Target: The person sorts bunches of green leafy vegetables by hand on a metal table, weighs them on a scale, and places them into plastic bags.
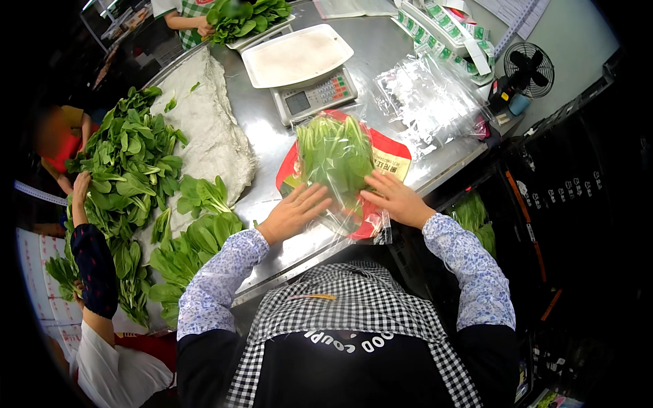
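Note:
A clear plastic bag of leafy greens (335, 155) lies in front of me, its pale stems toward the far end. Under it is a red and cream printed sheet or sack (393, 151). My left hand (296, 211) rests on the bag's near left side, fingers stretched out. On the near right side, my right hand (396, 198) touches the bag's edge with its fingers spread. Neither hand grips anything. Just beyond the bag stands a digital scale (314, 95) carrying a white tray (298, 56).
Loose greens (132, 153) are heaped on the left beside a pale cloth (216, 115). Co-workers' hands (80, 187) reach into the heap. Empty clear bags (428, 102) lie right of the scale on the metal table (275, 262). A small black fan (528, 70) stands farther right.

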